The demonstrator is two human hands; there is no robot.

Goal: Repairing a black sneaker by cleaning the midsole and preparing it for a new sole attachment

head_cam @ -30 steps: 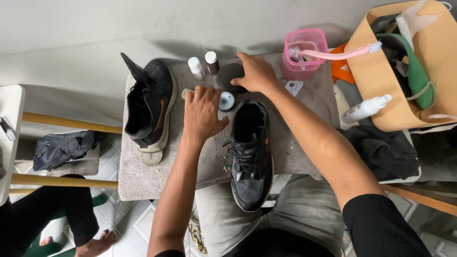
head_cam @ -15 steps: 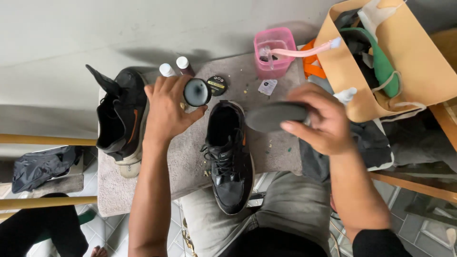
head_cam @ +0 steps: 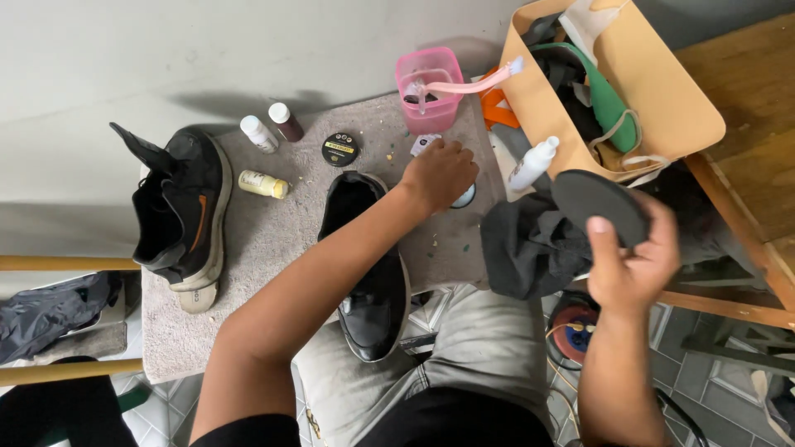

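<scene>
My left hand (head_cam: 439,174) reaches across a glossy black shoe (head_cam: 373,310) and closes over a small round tin (head_cam: 465,197) on the grey mat (head_cam: 265,248), just right of the shoe's opening. Only the tin's pale rim shows under the fingers. My right hand (head_cam: 633,261) is raised off to the right, gripping a black oval pad (head_cam: 598,203) by its lower edge. The tin's black lid (head_cam: 340,149) lies on the mat behind the shoe.
A black sneaker with an orange stripe (head_cam: 186,215) lies at the mat's left. Three small bottles (head_cam: 263,184) sit behind it. A pink cup (head_cam: 431,91) with a pink brush, a white bottle (head_cam: 530,164), black cloth (head_cam: 530,244) and a tan bag (head_cam: 662,108) are to the right.
My left hand carried the tin from above the mat's back edge down to the right of the shoe. My right hand moved the black pad further right and tilted it up.
</scene>
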